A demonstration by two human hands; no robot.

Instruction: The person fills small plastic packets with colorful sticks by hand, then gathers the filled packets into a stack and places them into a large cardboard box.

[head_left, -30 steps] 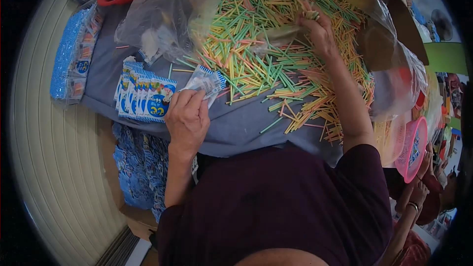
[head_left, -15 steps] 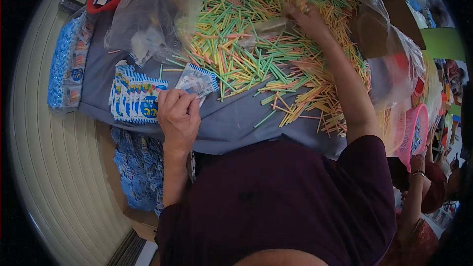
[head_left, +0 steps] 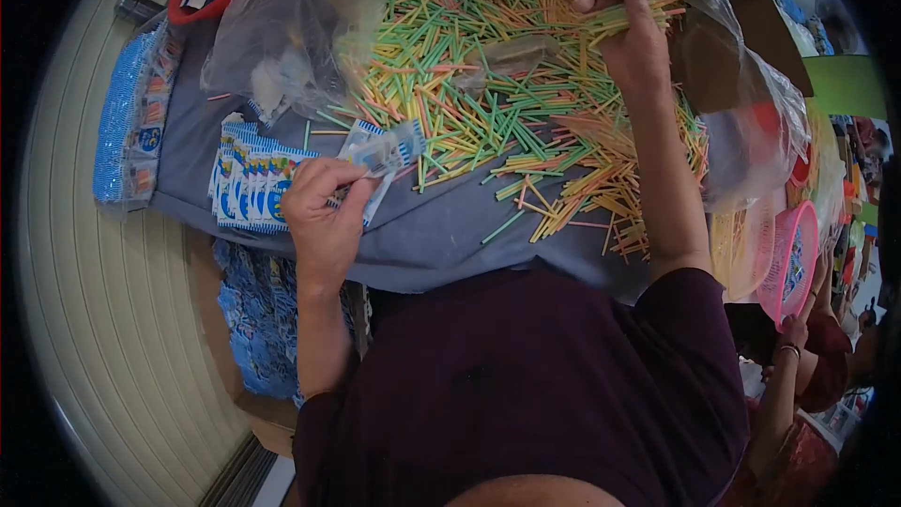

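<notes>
At the far edge of the heap, right hand [head_left: 631,42] closed around a small bundle of sticks [head_left: 638,11], ends jutting past the knuckles toward the clear plastic sheet [head_left: 741,113]; below and around it, the loose pile of coloured sticks [head_left: 488,84], green, yellow and orange, spread over the grey cloth [head_left: 441,235]; forearm running down from the wrist to a dark maroon sleeve [head_left: 694,319]; nearer the body, left hand [head_left: 324,211] pinching a small clear packet [head_left: 380,155] between thumb and fingertips, packet lifted just above the cloth, its blue-striped edge toward the pile; just beside that hand, on its outer side, a fanned row of blue printed packets [head_left: 253,188] lying flat on the cloth; farther out, a long blue bundle of wrapped packets [head_left: 131,113] on the pale ribbed surface [head_left: 103,319]; under the cloth's edge, more blue packets [head_left: 263,319] in a heap; at upper left, a crumpled clear bag [head_left: 282,38]; at far right, a pink basket [head_left: 786,268] and another person's arm [head_left: 779,385]
</notes>
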